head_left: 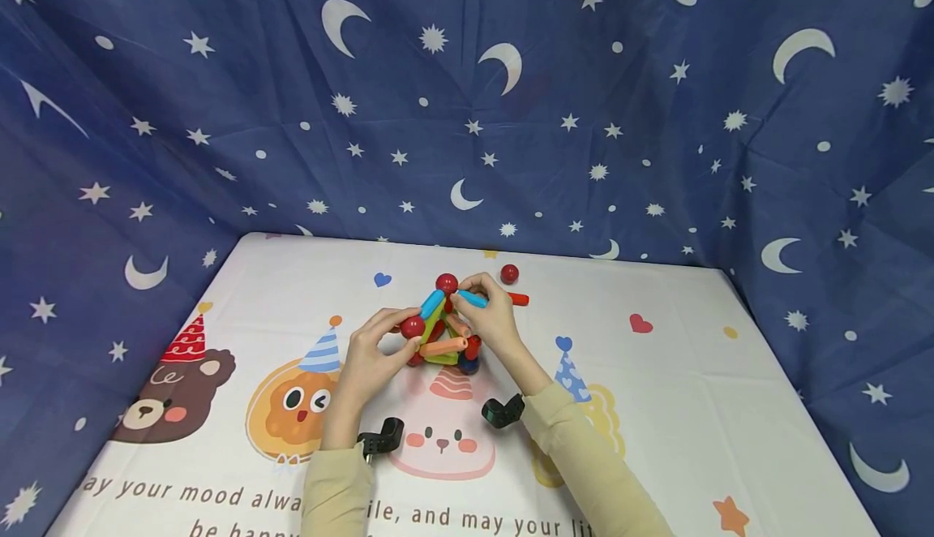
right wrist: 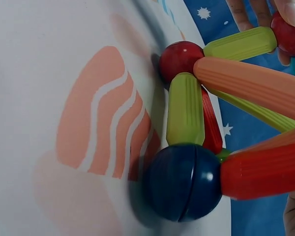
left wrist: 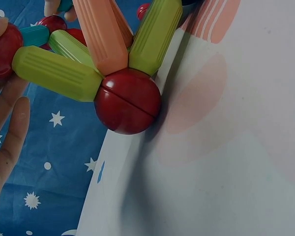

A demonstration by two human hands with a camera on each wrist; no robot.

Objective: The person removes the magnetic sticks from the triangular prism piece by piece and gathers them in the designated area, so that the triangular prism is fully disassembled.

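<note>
Head view: frame (head_left: pixel 443 347) partly joined, second blue rod (head_left: pixel 473 298) in hand

Status: you have a rod-and-ball frame on the tabletop (head_left: pixel 686 375); all places below are relative to that frame.

Joined so far:
- Left wrist view: a red base ball (left wrist: pixel 128 101), at the frame's near left corner, carries green rods (left wrist: pixel 155 37) and at least one orange rod (left wrist: pixel 101 37).
- Right wrist view: a dark blue ball (right wrist: pixel 182 182), at the frame's near right corner, meets a green rod and a red rod (right wrist: pixel 265 169).
- A first blue rod (head_left: pixel 432 303) links the red side ball (head_left: pixel 412 326), on the frame's left, with the red far ball (head_left: pixel 447 283), at its far end.

Grip: your left grip (head_left: pixel 375 350) is curled about the side ball, apparently steadying the frame. Your right grip (head_left: pixel 496 314) pinches the second blue rod, its end just beside the far ball. You cannot tell from these views whether the two touch.

Outstanding: one red ball (head_left: pixel 509 274) lies apart, beyond the frame to the right. Another red rod (head_left: pixel 519 299) shows right of the frame, partly hidden by your right grip; its far end cannot be checked.

Judgement: most of your frame looks connected; seating the held rod and using those two pieces appear to remain. Total part count: unknown.
</note>
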